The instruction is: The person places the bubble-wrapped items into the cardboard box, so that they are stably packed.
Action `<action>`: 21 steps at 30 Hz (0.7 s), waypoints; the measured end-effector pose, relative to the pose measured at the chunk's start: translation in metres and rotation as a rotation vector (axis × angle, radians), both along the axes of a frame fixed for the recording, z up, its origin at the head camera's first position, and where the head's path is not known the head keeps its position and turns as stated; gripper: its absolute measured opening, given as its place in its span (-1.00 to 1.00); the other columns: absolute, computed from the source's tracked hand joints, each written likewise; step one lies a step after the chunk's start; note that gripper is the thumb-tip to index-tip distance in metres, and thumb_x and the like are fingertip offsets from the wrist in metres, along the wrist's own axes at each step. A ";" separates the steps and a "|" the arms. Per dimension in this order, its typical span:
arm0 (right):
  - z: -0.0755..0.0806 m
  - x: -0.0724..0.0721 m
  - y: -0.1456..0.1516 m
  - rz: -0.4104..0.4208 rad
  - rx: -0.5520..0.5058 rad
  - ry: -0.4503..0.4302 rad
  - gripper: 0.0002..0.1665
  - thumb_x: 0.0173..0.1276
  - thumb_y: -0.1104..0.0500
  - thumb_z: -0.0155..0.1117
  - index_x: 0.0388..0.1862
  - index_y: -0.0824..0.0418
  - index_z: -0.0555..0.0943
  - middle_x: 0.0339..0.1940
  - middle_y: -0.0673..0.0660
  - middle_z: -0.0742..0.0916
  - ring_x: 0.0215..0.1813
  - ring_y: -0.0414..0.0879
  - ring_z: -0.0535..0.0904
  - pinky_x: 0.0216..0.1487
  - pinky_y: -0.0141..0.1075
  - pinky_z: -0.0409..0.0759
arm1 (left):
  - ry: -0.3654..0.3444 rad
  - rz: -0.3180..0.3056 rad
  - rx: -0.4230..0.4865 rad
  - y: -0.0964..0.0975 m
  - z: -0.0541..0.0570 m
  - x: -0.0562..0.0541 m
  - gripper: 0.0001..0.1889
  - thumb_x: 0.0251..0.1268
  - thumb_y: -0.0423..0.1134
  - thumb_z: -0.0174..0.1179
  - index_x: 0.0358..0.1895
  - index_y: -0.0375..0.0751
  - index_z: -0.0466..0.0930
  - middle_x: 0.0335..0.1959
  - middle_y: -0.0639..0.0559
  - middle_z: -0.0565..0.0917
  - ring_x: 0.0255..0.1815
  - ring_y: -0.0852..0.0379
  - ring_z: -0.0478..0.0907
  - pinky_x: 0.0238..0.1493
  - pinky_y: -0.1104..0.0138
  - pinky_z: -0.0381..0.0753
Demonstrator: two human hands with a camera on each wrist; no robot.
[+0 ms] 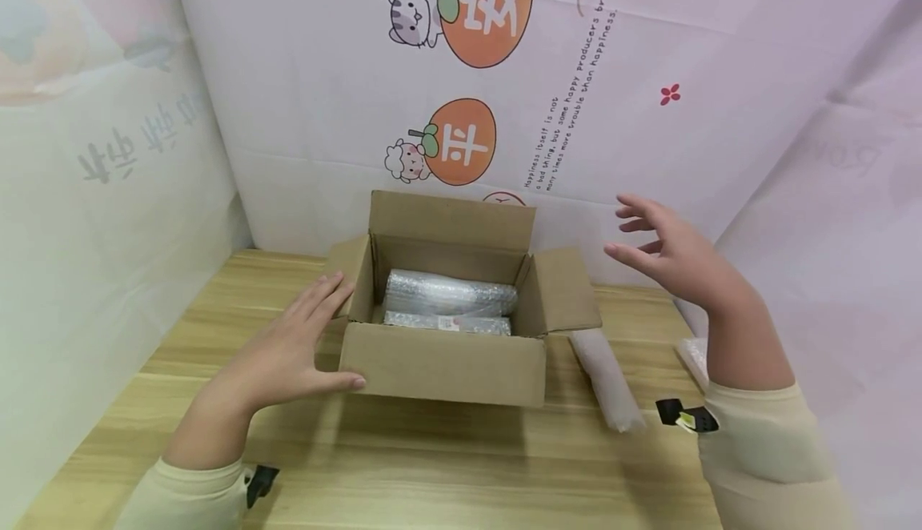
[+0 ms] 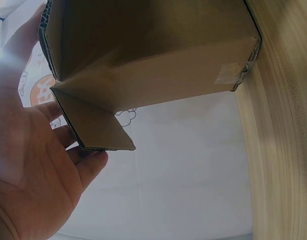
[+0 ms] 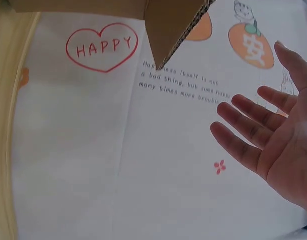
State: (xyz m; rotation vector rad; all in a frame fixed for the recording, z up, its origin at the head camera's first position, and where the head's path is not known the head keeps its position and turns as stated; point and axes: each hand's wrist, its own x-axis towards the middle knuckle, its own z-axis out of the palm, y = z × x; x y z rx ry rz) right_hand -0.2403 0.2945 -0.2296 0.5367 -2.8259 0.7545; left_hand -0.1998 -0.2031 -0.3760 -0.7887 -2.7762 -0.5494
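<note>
On the worktop (image 1: 432,474), your left hand (image 1: 288,358) spreads against the box (image 1: 442,366); your empty right hand (image 1: 677,262) hovers apart. Packing seems in hand, probably calling next for the roll (image 1: 607,384).

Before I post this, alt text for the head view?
Open cardboard box holding wrapped packages on a wood-grain table. A person's left hand touches its left flap; the right hand is raised, empty. A wrapped roll lies at right.

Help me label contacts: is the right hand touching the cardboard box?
Apart: the right wrist view shows a strip of printed white backdrop between the fingers of the right hand and the cardboard box.
</note>
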 end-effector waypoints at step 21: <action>-0.045 0.024 0.098 -0.282 0.002 -0.061 0.03 0.44 -0.23 0.12 0.64 0.04 -0.18 0.49 0.39 0.30 0.40 0.39 0.27 0.12 0.41 0.31 | -0.003 0.004 0.002 0.000 0.000 0.001 0.27 -0.15 0.60 0.19 0.61 0.12 -0.20 0.63 0.05 -0.14 0.63 -0.11 -0.20 0.44 -0.23 0.14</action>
